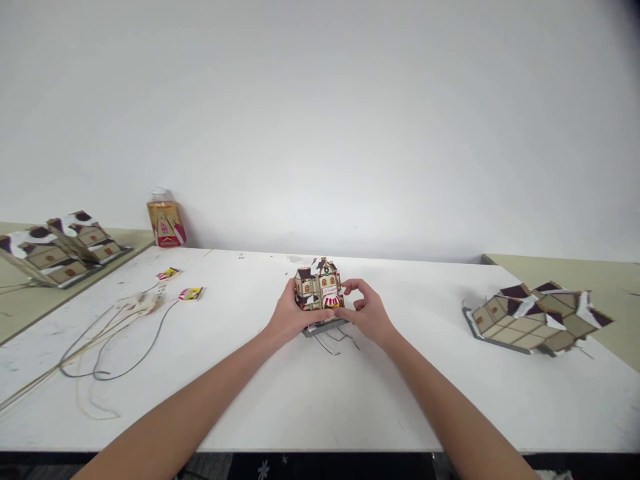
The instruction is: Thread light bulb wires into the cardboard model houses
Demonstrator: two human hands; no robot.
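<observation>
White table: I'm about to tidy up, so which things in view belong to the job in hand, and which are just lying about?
Belong, apparently:
- gift-shop model house, between left hand and right hand
- striped awning pieces, resembling its awning
- similar model houses, left and right

Probably just lying about:
- bottle by the wall
</observation>
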